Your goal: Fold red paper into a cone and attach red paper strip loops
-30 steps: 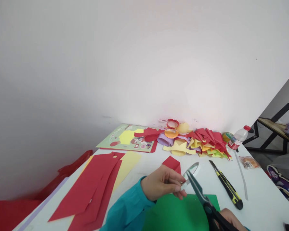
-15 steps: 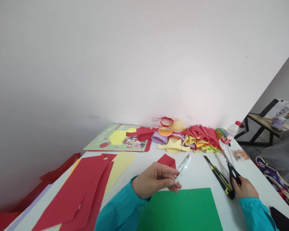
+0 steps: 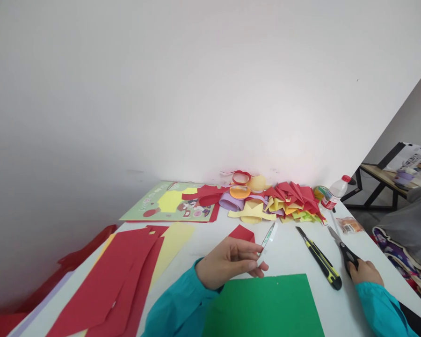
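My left hand (image 3: 228, 263) is raised over the top edge of a green sheet (image 3: 266, 304). Pinched between its thumb and fingers is a thin white strip (image 3: 268, 238) with green lettering, its tip pointing up and away. A folded red paper piece (image 3: 243, 232) lies just behind that hand. At the right, my right hand (image 3: 366, 275) is closed round the handles of black-handled scissors (image 3: 347, 255), whose blades point away from me on the white table. Left of the scissors lies a yellow and black utility knife (image 3: 319, 258).
Red sheets (image 3: 105, 276) are stacked at the left, with a pale yellow sheet (image 3: 171, 243) beside them. Along the wall are a green printed board (image 3: 150, 206), paper crowns (image 3: 252, 211), folded paper pieces (image 3: 293, 199) and a red-capped bottle (image 3: 336, 193). A small packet (image 3: 350, 225) lies near the right edge.
My right hand and the scissors have shifted to the right, away from the utility knife. The left hand has moved slightly right with the strip, which has turned a little.
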{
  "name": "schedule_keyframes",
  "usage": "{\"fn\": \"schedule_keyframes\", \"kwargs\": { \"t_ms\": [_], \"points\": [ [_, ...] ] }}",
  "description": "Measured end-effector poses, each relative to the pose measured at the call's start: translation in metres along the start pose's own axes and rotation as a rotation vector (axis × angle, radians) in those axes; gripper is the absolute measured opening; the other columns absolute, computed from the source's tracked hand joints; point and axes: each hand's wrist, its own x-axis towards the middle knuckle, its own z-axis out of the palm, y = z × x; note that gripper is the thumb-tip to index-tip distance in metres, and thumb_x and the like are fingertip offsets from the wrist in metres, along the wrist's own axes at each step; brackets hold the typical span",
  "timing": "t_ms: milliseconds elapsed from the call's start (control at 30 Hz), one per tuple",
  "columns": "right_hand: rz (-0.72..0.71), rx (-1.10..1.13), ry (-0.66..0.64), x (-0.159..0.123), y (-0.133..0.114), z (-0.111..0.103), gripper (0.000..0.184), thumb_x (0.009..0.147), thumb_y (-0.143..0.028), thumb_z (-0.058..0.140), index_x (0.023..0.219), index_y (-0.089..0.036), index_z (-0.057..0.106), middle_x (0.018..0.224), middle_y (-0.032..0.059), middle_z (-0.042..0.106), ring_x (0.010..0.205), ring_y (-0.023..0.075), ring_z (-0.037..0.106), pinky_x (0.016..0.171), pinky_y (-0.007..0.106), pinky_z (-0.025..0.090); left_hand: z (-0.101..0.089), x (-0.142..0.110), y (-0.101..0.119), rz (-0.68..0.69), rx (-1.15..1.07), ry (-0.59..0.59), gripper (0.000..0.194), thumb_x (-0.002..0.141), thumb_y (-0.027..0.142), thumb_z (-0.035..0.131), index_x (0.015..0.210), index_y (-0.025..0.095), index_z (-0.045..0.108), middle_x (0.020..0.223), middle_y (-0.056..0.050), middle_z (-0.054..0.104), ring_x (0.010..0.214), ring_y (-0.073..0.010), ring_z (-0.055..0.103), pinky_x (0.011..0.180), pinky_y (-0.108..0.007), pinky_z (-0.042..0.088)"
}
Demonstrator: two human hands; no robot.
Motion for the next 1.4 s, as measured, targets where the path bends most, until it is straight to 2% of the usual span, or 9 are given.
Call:
{"fn": "schedule_keyframes", "kwargs": {
  "t_ms": [233,333,500,633,733,833,1033,1267,1400],
  "points": [
    [-0.117,0.005,0.186,-0.014,-0.022,-0.022,0.043,0.079,-0.037,0.042,0.105,-0.008,0.060,0.107,0.0191,0.056,0.096,0.0335,0.053,0.087,0.042,0.039,0.003,0.002,-0.002,-0.005,-0.004,0.003,0.040,0.063,0.027,0.074,0.098,0.012,0.062,0.082,-0.011,0.071,0.072,-0.0201,0.067,0.072,-0.038,0.050],
    [-0.322,0.346,0.265,-0.037,-0.058,-0.044,0.039,0.077,-0.039,0.045,0.101,-0.013,0.061,0.100,0.0165,0.059,0.095,0.0308,0.054,0.087,0.042,0.040,0.004,0.003,-0.003,-0.002,-0.024,-0.011,0.038,0.063,0.027,0.074,0.097,0.012,0.062,0.082,-0.011,0.072,0.072,-0.0204,0.067,0.072,-0.037,0.050],
    [-0.612,1.252,-0.093,-0.099,-0.137,-0.084,0.052,0.081,-0.044,0.046,0.128,-0.023,0.035,0.120,0.0121,0.050,0.086,0.0189,0.058,0.069,0.032,0.050,0.015,0.004,-0.008,-0.024,-0.074,-0.153,0.035,0.065,0.027,0.073,0.096,0.014,0.064,0.081,-0.011,0.072,0.071,-0.0209,0.068,0.067,-0.033,0.051],
    [-0.698,1.336,-0.166,-0.122,-0.162,-0.097,0.044,0.080,-0.046,0.049,0.116,-0.020,0.048,0.105,0.0109,0.059,0.077,0.0172,0.058,0.067,0.031,0.048,0.028,0.003,-0.015,-0.097,-0.070,-0.255,0.037,0.066,0.031,0.071,0.099,0.014,0.065,0.083,-0.011,0.071,0.071,-0.0195,0.067,0.067,-0.030,0.051],
    [-0.573,1.241,-0.162,-0.105,-0.147,-0.088,0.041,0.078,-0.054,0.046,0.091,-0.018,0.059,0.075,0.0072,0.063,0.059,0.0174,0.055,0.056,0.031,0.047,0.031,0.000,-0.013,-0.116,0.021,-0.227,0.044,0.066,0.033,0.071,0.104,0.014,0.063,0.085,-0.012,0.071,0.070,-0.0180,0.067,0.067,-0.030,0.050],
    [-0.233,1.148,-0.029,-0.065,-0.111,-0.072,0.056,0.071,-0.065,0.044,0.094,-0.015,0.056,0.071,0.0084,0.063,0.047,0.0170,0.051,0.048,0.032,0.044,0.025,-0.009,0.002,-0.014,0.168,0.029,0.043,0.066,0.034,0.071,0.104,0.014,0.063,0.079,-0.009,0.071,0.069,-0.0169,0.065,0.069,-0.030,0.050],
    [0.279,0.792,0.080,0.002,-0.023,-0.045,0.047,0.074,-0.042,0.044,0.105,-0.007,0.055,0.063,0.0107,0.063,0.059,0.0256,0.060,0.060,0.039,0.046,0.017,-0.026,0.019,0.098,0.573,0.338,0.030,0.076,0.040,0.058,0.066,0.013,0.068,0.064,-0.006,0.069,0.061,-0.0152,0.061,0.060,-0.024,0.048],
    [0.318,0.615,0.088,0.005,-0.013,-0.048,0.061,0.070,-0.038,0.050,0.116,0.002,0.049,0.099,0.0277,0.055,0.110,0.0432,0.041,0.082,0.051,0.035,0.007,-0.024,-0.033,0.373,1.175,0.544,0.029,0.083,0.031,0.050,0.062,0.018,0.065,0.054,-0.003,0.064,0.050,-0.0121,0.055,0.048,-0.022,0.039],
    [0.074,0.752,0.056,-0.027,-0.056,-0.060,0.051,0.070,-0.047,0.050,0.104,-0.009,0.056,0.097,0.0199,0.055,0.094,0.0361,0.051,0.076,0.049,0.040,0.000,-0.021,-0.047,0.784,1.705,0.640,0.017,0.080,0.018,0.053,0.069,0.016,0.065,0.055,-0.006,0.062,0.053,-0.0161,0.055,0.053,-0.029,0.041]
  ]
}}
